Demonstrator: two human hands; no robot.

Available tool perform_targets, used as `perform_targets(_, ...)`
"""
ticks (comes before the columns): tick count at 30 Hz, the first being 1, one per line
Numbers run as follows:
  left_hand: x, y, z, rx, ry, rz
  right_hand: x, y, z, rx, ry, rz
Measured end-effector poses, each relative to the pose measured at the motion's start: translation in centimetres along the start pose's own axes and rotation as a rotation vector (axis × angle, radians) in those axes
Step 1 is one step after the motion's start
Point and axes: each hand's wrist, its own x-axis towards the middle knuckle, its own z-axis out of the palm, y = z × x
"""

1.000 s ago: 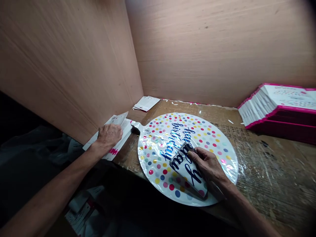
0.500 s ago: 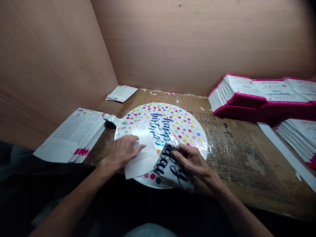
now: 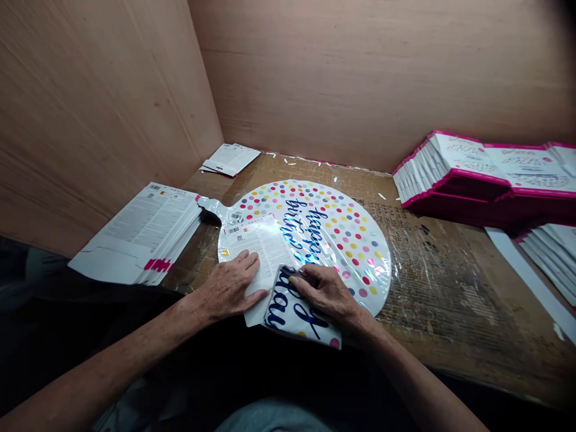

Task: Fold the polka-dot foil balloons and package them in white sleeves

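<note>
A round white foil balloon (image 3: 360,234) with coloured dots and blue "happy birthday" lettering lies flat, its neck pointing left. On its left part rests a white printed card (image 3: 270,252) with a barcode. My left hand (image 3: 234,282) lies on the card with fingers stretched out and thumb apart. Between thumb and fingers, my right hand (image 3: 326,288) pinches the balloon's near edge, which is folded up and over, covering the card's lower right corner. Part of the lettering shows on this folded flap.
A fanned stack of printed cards (image 3: 135,228) lies at left, with a few more cards (image 3: 231,159) behind. Pink-edged white packs (image 3: 472,162) stand back right, another stack (image 3: 553,252) nearer. A white strip (image 3: 531,276) and paper scraps lie on the cardboard-covered table (image 3: 441,300). Wooden panels (image 3: 306,78) enclose the back and left.
My right hand has moved left, bringing the folded flap further over the card and close to my left thumb. My left hand still presses on the card. The view has shifted slightly.
</note>
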Motion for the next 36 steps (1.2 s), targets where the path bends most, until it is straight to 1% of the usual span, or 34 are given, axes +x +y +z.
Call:
perform_targets(3, 0.1, 0.8, 0.3, 0.1, -0.043, -0.001, -0.6, 0.6, -0.8, 0.032, 0.005, 0.024)
perform_targets(6, 0.6, 1.2, 0.9, 0.192, -0.116, 0.051, -0.7, 0.1, -1.0, -0.007, -0.012, 0.027)
perform_targets(7, 0.7, 1.2, 1.0, 0.21, -0.132, 0.068, -0.7, -0.3, -0.8, -0.017, 0.015, 0.014)
perform_targets(9, 0.9, 1.1, 1.1, 0.228, -0.125, 0.08, -0.5, -1.0, -0.2, -0.066, 0.114, -0.01)
perform_targets(11, 1.1, 1.0, 0.9, 0.237, -0.07, 0.066, -0.3, -1.3, 0.5, -0.156, 0.186, -0.007)
perform_targets(14, 1.1, 1.1, 0.4, 0.258, 0.05, 0.072, 0.2, -0.9, 1.2, -0.269, 0.188, 0.052)
perform_targets(17, 1.2, 1.1, -0.3, 0.283, 0.129, 0.144, 0.8, -0.2, 0.8, -0.289, 0.198, 0.112)
perform_targets(19, 1.3, 0.9, -0.7, 0.29, 0.175, 0.193, 1.1, -0.2, 0.0, -0.233, 0.172, 0.185)
perform_targets(22, 1.7, 0.8, -1.3, 0.249, 0.228, 0.233, 1.3, -0.4, -1.4, -0.019, 0.063, 0.322)
perform_targets(24, 1.9, 0.9, -1.9, 0.244, 0.199, 0.241, 1.2, -0.6, -1.9, 0.047, 0.056, 0.353)
perform_targets(25, 2.0, 1.1, -2.2, 0.259, 0.164, 0.242, 1.0, -0.6, -2.0, 0.021, 0.081, 0.342)
perform_targets(27, 2.1, 1.8, -2.9, 0.3, 0.085, 0.236, 0.8, -0.8, -1.8, -0.111, 0.106, 0.284)
perform_targets(29, 1.8, 2.6, -3.2, 0.314, 0.058, 0.206, 0.5, -1.0, -1.4, -0.255, 0.115, 0.249)
perform_targets(30, 1.6, 3.0, -3.1, 0.297, 0.079, 0.181, 0.4, -1.1, -1.1, -0.309, 0.135, 0.252)
perform_targets(31, 1.3, 3.4, -2.9, 0.263, 0.125, 0.147, 0.3, -1.1, -0.9, -0.349, 0.172, 0.263)
perform_targets(33, 0.9, 4.3, -2.1, 0.136, 0.293, 0.041, 0.1, -1.2, -0.6, -0.358, 0.269, 0.294)
perform_targets(34, 0.7, 4.7, -1.6, 0.048, 0.403, -0.049, -0.1, -1.2, -0.5, -0.325, 0.314, 0.307)
perform_targets(36, 0.7, 5.6, -0.5, -0.195, 0.601, -0.302, -0.4, -1.0, -0.4, -0.212, 0.395, 0.32)
